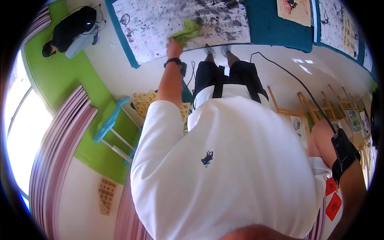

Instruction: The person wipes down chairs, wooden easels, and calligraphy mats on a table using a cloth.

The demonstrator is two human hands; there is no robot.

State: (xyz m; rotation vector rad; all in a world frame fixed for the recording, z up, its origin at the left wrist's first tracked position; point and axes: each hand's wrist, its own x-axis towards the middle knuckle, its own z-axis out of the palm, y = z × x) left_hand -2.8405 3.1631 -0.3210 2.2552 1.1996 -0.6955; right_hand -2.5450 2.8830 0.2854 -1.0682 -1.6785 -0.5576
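My left hand [174,49], with a dark band at the wrist, reaches forward over the table. Its fingers are closed on a crumpled green cloth [188,32]. The cloth lies on or just above a white sheet [156,34] marked with black ink blots and a faint red grid. I cannot tell how firmly the cloth presses on it. My right arm [322,136] is bent at the right edge, a black phone-like device [342,148] strapped to it. The right hand is outside the picture.
A teal table cover [266,28] runs along the table, with a tan printed sheet [295,12] on it. A black cable [294,76] leads to the arm device. A blue stool [110,120], wooden frames [302,106] and a person [74,30] in dark clothing are around.
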